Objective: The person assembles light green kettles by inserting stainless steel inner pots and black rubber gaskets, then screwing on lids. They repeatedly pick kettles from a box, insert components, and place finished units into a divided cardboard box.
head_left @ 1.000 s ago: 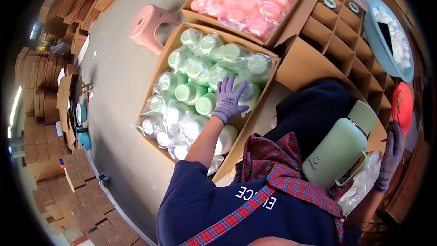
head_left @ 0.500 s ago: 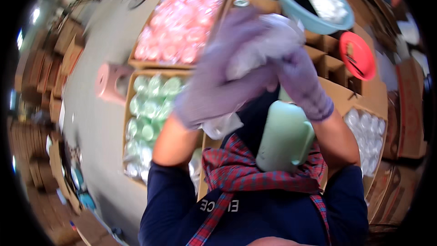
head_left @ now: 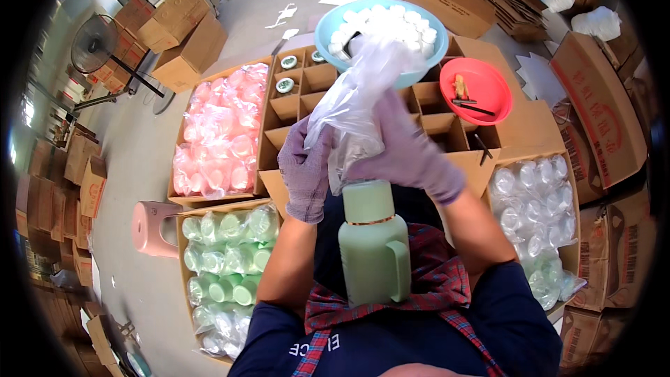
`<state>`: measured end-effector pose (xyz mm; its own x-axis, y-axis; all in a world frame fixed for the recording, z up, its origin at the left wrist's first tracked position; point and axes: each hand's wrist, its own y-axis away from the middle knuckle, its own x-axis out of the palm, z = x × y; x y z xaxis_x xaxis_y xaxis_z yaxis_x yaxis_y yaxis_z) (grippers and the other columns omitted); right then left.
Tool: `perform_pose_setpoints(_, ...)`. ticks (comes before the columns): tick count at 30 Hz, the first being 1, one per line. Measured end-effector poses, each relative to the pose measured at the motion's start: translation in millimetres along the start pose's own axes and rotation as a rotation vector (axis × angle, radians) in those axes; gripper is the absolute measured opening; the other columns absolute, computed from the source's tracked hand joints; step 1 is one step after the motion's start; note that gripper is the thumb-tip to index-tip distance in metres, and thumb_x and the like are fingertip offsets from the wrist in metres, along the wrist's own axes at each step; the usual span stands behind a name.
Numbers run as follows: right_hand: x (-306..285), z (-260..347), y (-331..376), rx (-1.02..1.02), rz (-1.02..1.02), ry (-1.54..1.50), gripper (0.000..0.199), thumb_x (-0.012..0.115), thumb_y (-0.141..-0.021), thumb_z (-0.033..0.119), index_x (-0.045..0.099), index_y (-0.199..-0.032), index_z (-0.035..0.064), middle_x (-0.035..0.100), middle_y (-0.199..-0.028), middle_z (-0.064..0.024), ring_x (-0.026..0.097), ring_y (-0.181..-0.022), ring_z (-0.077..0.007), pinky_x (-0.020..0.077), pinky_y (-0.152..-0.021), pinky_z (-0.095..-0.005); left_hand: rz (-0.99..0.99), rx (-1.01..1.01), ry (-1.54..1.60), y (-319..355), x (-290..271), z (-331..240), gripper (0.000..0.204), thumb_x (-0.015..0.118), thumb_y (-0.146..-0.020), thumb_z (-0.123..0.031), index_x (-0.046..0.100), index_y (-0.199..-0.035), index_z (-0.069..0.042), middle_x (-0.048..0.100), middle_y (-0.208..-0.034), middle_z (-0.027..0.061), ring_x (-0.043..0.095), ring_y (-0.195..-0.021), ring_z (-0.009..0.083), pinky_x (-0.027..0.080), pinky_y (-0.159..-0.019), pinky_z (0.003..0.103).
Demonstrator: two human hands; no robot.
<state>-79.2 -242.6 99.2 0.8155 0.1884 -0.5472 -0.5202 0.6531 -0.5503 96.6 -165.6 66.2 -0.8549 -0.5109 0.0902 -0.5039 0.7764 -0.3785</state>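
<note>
A crumpled clear plastic bag (head_left: 357, 94) is stretched upright between my two gloved hands. My left hand (head_left: 306, 171) is closed on the bag's left side, fingers curled in. My right hand (head_left: 408, 150) grips it from the right, its thumb across the lower part; the fingers behind are partly hidden and slightly blurred. Just below the hands, a pale green insulated jug (head_left: 373, 262) with a side handle and a copper-coloured ring stands at my lap, against the checked apron (head_left: 440, 265). Neither hand touches the jug.
Ahead lies a divided carton (head_left: 279, 115) bearing a blue basin (head_left: 436, 49) of white round pieces and a red basin (head_left: 481, 73) with small tools. Boxes of bagged pink cups (head_left: 222, 132), green cups (head_left: 227, 258) and clear-wrapped items (head_left: 537, 202) flank me. A pink stool (head_left: 153, 227) stands left.
My view has shifted and steadied. The bag, earlier bunched and blurred between my hands, now stands taller, and my hands are lower and more apart. The jug now appears more upright.
</note>
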Motion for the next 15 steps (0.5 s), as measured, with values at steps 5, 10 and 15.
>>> perform_pose_setpoints(5, 6.4, -124.1, 48.4, 0.264, -0.495, 0.247, 0.039, 0.062, -0.083, 0.000, 0.064, -0.123, -0.0007, 0.065, -0.110, -0.0181, 0.064, -0.106, -0.0315, 0.0535, -0.093, -0.0389, -0.175, 0.156, -0.032, 4.2, -25.3, 41.1, 0.034, 0.055, -0.090, 0.005, 0.063, -0.123, 0.003, 0.069, -0.107, 0.0067, 0.065, -0.093, 0.0131, 0.053, -0.080, 0.026)
perform_pose_setpoints(10, 60.1, -105.2, 99.9, 0.650, -0.620, -1.451, 0.044, 0.059, -0.085, -0.003, 0.058, -0.128, -0.0017, 0.065, -0.119, -0.0112, 0.065, -0.105, -0.0196, 0.0531, -0.092, -0.0349, 0.125, -0.020, -0.318, 57.5, -57.5, 94.5, 0.029, 0.056, -0.095, -0.003, 0.068, -0.121, -0.001, 0.071, -0.107, 0.0084, 0.066, -0.097, 0.0130, 0.051, -0.090, 0.029)
perform_pose_setpoints(15, 26.3, -35.5, 160.4, 0.216, 0.030, -0.363, 0.046, 0.056, -0.087, 0.005, 0.054, -0.131, -0.0042, 0.063, -0.106, -0.0180, 0.062, -0.094, -0.0296, 0.0518, -0.087, -0.0366, 0.141, 0.019, -0.188, 127.4, -69.5, 35.4, 0.040, 0.055, -0.101, -0.023, 0.062, -0.123, 0.011, 0.071, -0.107, 0.0213, 0.068, -0.097, 0.0239, 0.053, -0.088, 0.035)
